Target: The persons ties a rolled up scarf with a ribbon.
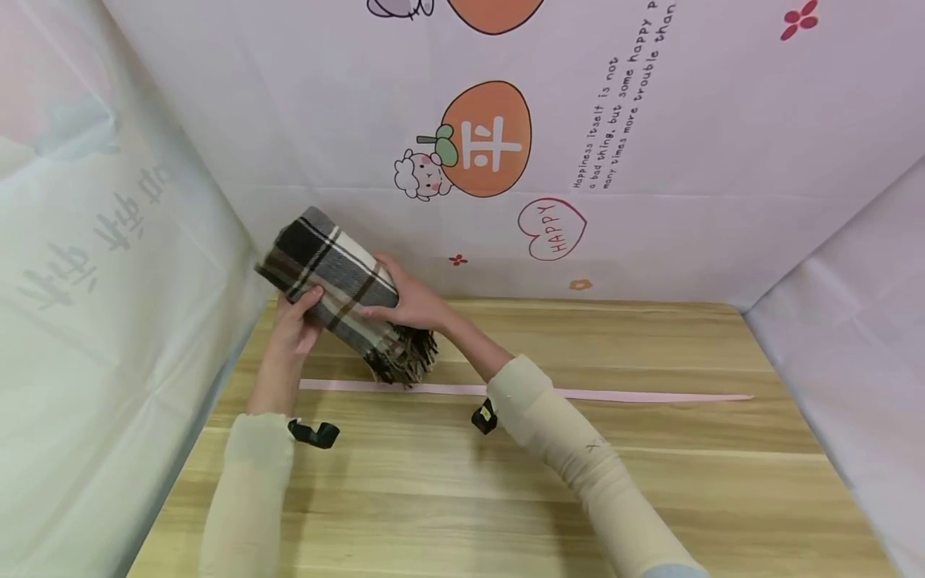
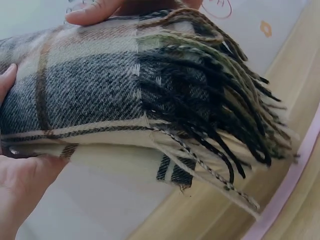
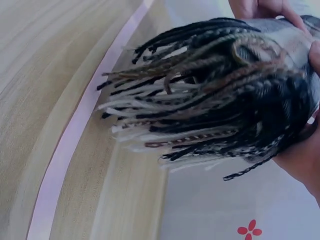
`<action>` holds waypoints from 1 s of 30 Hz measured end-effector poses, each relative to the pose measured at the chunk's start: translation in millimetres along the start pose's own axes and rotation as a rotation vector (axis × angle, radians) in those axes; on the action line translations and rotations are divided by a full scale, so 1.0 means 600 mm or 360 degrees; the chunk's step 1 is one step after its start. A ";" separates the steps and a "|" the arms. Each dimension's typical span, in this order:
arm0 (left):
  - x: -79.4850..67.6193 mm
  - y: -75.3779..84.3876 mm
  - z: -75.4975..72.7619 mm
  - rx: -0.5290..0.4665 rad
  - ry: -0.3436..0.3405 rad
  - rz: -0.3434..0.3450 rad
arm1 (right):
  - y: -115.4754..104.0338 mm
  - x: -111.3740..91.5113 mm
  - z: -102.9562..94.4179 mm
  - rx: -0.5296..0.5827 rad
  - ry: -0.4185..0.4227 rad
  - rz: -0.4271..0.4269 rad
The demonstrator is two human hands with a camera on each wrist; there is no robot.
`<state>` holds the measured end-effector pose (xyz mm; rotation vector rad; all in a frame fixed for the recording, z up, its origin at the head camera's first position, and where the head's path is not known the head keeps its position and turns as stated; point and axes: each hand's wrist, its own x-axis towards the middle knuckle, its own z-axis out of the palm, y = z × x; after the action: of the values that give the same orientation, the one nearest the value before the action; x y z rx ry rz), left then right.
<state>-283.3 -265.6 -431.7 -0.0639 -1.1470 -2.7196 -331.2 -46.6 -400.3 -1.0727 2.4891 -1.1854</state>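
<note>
A folded plaid scarf in grey, black, white and brown is held up above the back left of the table, tilted, its fringe hanging at the lower right end. My left hand grips its lower left edge, thumb on the near face and the other fingers mostly hidden behind. On the right side my right hand holds the scarf near the fringe, with the thumb across the front. In the left wrist view the folded layers of the scarf show, with part of each hand at its edges.
A pink strip runs across the wooden table from left to right. Behind the table stands a white printed wall sheet, with more white sheeting at both sides. Black wrist camera mounts project from the sleeves.
</note>
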 end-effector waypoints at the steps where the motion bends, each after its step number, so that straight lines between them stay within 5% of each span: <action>1: -0.001 0.001 0.004 0.0003 -0.0022 0.0003 | 0.001 -0.002 -0.003 0.0052 -0.0024 0.0007; 7: -0.010 0.008 0.026 0.0039 -0.0144 0.0036 | 0.008 -0.019 -0.024 0.0390 -0.0222 0.0093; 13: -0.019 0.012 0.050 -0.0035 -0.0253 0.0076 | 0.022 -0.030 -0.025 0.0886 -0.0330 0.0067; 19: -0.024 0.016 0.067 -0.0055 -0.0302 0.0051 | 0.049 -0.049 -0.010 0.1394 -0.0433 0.0214; 30: -0.033 0.020 0.090 0.0247 -0.0226 -0.0047 | 0.044 -0.089 0.012 0.1687 -0.0387 0.0237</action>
<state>-263.4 -232.3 -387.4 -0.2230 -1.4051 -2.6776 -303.7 -3.7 -431.9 -0.6339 1.3470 -1.8200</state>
